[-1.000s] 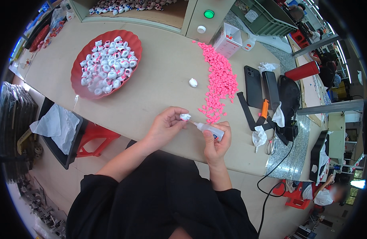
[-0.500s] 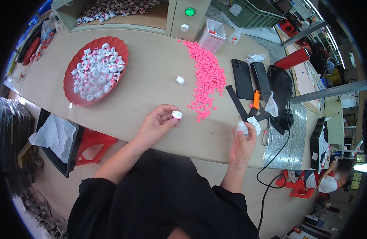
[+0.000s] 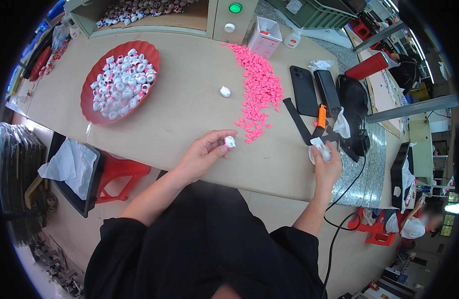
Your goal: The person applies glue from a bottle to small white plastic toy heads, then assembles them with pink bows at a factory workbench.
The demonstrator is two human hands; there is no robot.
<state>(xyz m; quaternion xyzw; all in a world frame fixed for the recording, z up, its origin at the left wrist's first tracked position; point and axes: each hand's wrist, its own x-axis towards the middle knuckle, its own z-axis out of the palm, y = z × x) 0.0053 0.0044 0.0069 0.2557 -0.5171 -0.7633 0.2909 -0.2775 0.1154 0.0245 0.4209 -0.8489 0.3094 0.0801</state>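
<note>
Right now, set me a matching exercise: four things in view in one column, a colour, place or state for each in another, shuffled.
1. Bowl
2. Left hand
3. Pink bits
4. Phone

A. black, lying on the table
B. spread in a loose strip
C. red, with a scalloped rim
D. gripping a small white piece

Pairs: 1-C, 2-D, 3-B, 4-A

Beige worktable point(image 3: 189, 70), pale cabinet point(image 3: 219, 35) at its far edge. Red stool point(image 3: 120, 172) by near-left edge, another red stool point(image 3: 380, 238) past right edge. Pale tiled floor point(image 3: 269, 209). Strip lights point(image 3: 422, 50) beyond far-right corner; small window point(image 3: 447, 226) well off right edge.
</note>
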